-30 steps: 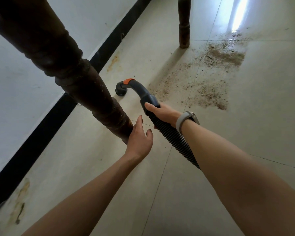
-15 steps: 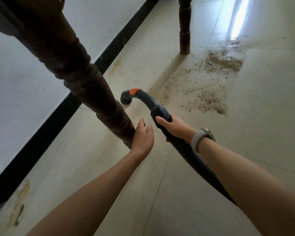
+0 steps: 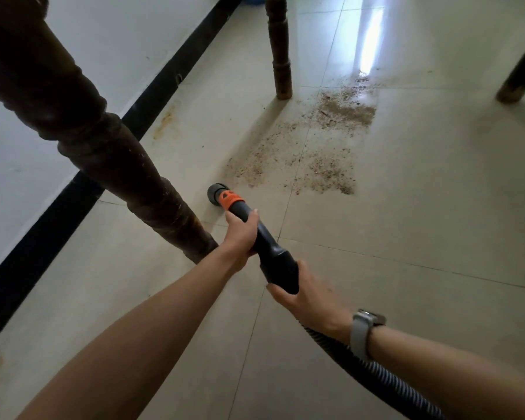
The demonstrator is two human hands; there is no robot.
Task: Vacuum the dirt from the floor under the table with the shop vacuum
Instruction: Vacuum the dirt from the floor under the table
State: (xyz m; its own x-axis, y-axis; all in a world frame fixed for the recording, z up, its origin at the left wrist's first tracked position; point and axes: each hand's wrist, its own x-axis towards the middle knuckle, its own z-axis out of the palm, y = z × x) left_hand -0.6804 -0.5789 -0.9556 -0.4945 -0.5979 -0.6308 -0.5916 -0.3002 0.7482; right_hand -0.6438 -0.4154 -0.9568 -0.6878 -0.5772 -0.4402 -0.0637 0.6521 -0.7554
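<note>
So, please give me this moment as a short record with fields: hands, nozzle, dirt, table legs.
left hand: grips the vacuum wand near its orange collar
right hand: grips the hose cuff
nozzle: short of the dirt
dirt: scattered on floor tiles
table legs: nearest, far

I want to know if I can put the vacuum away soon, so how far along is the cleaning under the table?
Barely begun. Done: both hands have a grip on the hose handle, left hand forward, right hand behind, and the nozzle sits at the floor near the table leg. In hand: aiming at the dirt. Left: the whole dirt patch lies unswept ahead of the nozzle.
</note>
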